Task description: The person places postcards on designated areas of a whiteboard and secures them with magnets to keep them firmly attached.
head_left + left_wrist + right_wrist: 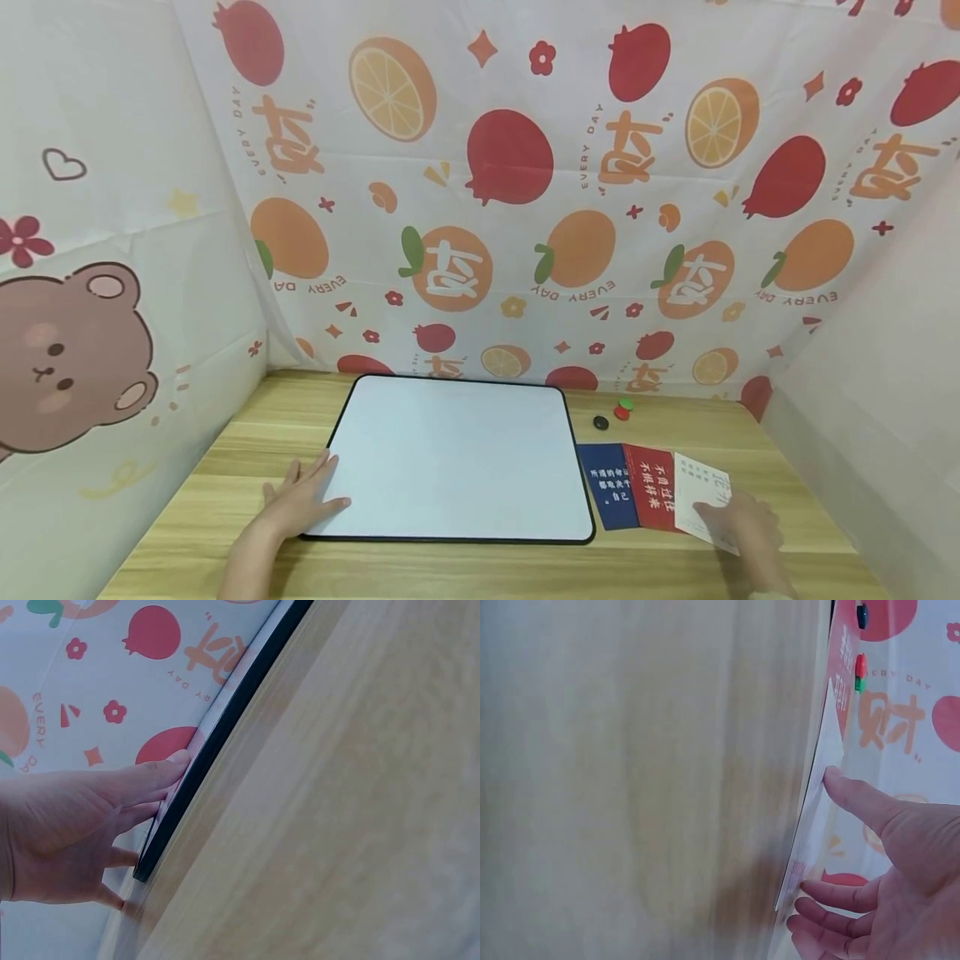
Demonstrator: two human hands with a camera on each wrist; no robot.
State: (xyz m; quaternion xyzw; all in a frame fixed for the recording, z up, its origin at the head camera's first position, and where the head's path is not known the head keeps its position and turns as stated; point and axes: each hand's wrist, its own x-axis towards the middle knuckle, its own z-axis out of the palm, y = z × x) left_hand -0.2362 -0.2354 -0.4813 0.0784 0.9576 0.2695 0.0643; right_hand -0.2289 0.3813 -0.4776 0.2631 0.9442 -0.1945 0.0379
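Observation:
A white board (457, 458) with a black rim lies flat on the wooden table. My left hand (300, 496) rests over its left edge, fingers spread, thumb on the white surface; in the left wrist view the fingertips (178, 757) meet the rim. To the board's right lie a blue card (613, 479), a red card (651, 471) and a white card (697, 477), side by side, with printed writing. My right hand (742, 521) is at the white card, its thumb touching the face and the loosely bent other fingers along the right edge.
Behind the cards sit a black round piece (601, 422), a red one (621, 413) and a green one (626, 404). A fruit-printed cloth (510, 250) hangs at the table's back. White side walls (862, 417) stand left and right.

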